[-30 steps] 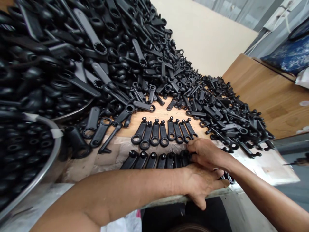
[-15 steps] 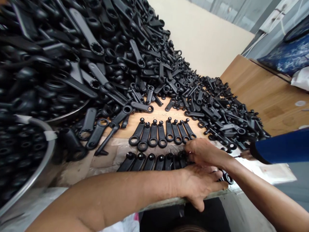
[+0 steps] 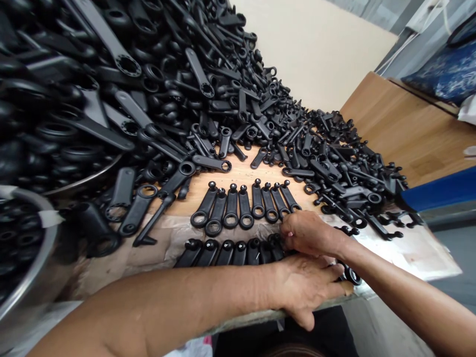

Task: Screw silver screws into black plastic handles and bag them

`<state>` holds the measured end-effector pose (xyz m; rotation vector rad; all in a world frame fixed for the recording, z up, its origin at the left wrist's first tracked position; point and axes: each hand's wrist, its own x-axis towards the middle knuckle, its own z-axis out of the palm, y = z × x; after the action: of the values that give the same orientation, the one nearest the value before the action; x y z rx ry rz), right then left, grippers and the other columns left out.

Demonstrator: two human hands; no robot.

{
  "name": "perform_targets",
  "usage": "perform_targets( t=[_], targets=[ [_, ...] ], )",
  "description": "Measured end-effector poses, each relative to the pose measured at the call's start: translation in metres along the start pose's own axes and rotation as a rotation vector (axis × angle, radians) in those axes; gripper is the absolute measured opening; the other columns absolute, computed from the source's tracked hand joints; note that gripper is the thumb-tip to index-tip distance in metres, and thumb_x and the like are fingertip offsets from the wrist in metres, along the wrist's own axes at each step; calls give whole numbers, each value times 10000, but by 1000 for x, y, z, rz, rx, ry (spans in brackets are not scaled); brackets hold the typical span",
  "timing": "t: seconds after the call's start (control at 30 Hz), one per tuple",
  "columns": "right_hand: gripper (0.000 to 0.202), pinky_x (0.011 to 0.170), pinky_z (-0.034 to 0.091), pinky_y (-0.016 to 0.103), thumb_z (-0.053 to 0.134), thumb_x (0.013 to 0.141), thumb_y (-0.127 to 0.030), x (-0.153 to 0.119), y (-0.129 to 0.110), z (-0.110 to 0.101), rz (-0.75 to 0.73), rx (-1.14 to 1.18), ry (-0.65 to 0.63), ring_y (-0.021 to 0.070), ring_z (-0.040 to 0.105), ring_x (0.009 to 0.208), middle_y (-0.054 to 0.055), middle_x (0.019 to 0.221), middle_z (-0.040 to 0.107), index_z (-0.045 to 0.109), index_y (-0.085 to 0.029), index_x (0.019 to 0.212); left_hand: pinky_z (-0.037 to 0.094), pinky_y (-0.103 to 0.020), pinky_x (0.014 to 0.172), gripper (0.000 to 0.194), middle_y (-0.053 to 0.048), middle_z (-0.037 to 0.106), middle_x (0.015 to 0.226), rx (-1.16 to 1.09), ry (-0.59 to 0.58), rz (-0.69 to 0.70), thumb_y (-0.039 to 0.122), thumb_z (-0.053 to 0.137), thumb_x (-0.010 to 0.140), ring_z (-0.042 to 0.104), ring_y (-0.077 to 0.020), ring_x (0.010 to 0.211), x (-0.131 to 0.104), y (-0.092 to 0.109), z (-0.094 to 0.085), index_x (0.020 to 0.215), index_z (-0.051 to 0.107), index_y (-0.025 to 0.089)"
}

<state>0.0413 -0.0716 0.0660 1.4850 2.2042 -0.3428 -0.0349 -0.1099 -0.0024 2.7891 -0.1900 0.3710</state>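
Black plastic crank-shaped arms, each with a ring at one end and a ball knob at the other, lie side by side in an upper row. A lower row of the same arms runs nearer the table's front edge, partly hidden by my left forearm. My left hand lies palm down across the lower row's right end, fingers stretched out and thumb apart. Just beyond it, my right hand is closed with curled fingers between the two rows' right ends. What it grips, if anything, is hidden.
A big heap of loose black arms rises at the left and back, and more lie at the right. A metal-rimmed tub of black parts stands at the left. Another person's blue sleeve reaches in from the right.
The view has shifted slightly. The other person's hand has drawn back to the right, leaving only the sleeve showing. Both my hands stay in nearly the same place.
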Motion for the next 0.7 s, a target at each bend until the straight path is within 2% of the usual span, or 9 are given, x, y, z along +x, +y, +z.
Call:
perform_targets(
  t=[0.13,0.27,0.43,0.53,0.7],
  targets=[
    [198,501,320,233,537,650,-191,2,-4,-2,51,-19,-9,163,585,594,43,652,675,725,-213,707,361,-389,916,858,-148,385,1293,-10,-8,-5,438,589,594,408,-329,1143,0,1,-1,1329,287,113],
    [220,619,390,252,506,705,-178,-3,-10,-4,39,-62,-12,190,618,702,86,737,690,718,-174,761,314,-419,987,878,-165,341,1346,-63,-22,2,397,590,594,312,-351,1254,2,0,-2,1347,251,100],
    [221,777,380,295,474,744,-140,-12,-18,-4,-5,-88,20,198,616,777,122,790,685,692,-135,782,228,-389,1074,891,-162,319,1388,-195,-110,48,394,586,589,254,-317,1312,5,-4,-2,1349,252,70],
    [219,764,373,290,463,738,-113,-12,-21,-1,1,-81,34,193,612,759,111,774,679,674,-147,789,192,-344,1094,884,-174,310,1400,-233,-136,77,398,582,595,236,-294,1329,7,-6,-1,1339,274,33],
    [258,716,377,279,483,692,-88,-8,-15,9,31,-74,151,190,608,701,85,724,667,639,-152,888,202,-318,1090,860,-177,378,1356,-171,-105,113,419,599,591,275,-280,1317,9,-8,1,1307,332,26]
  ],
)
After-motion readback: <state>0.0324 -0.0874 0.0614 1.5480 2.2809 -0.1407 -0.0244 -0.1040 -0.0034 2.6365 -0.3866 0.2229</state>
